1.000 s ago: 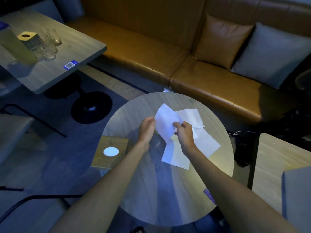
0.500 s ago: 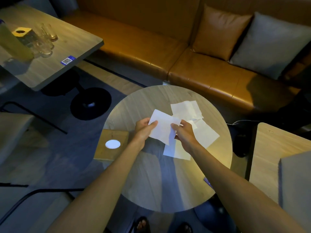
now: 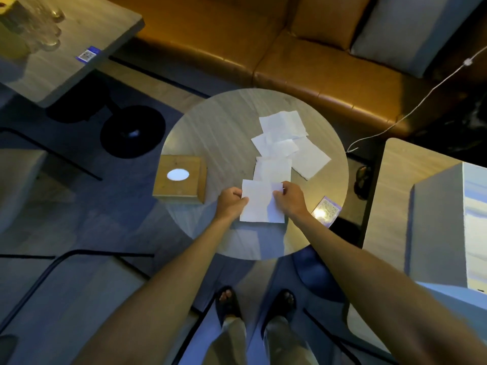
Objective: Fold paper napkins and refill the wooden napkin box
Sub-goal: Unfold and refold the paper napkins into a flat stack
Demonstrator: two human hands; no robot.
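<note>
A: What's changing from a moment ago?

B: The napkin [image 3: 259, 201] has been coming down from the air in front of the person and is now lying on the round table [image 3: 210, 133], closer to the body. The left hand [image 3: 229, 204] is pinching its left edge, fingers closed on the paper; the right hand [image 3: 290, 200] is pinching its upper right corner, where a small flap is turning over.

A: And the rest of the paper?

B: The loose napkins [image 3: 286, 144] are lying just beyond both hands, a little toward the right hand's side.

A: Where is the box sitting?

B: The wooden napkin box [image 3: 180, 179] is standing just outside the left hand, apart from it, its oval opening facing up. That hand is the nearer one.

A: Which way is the sheet running?

B: Its slightly longer side is running away from the body, so I'd judge the fold will be going across between the two hands.
</note>
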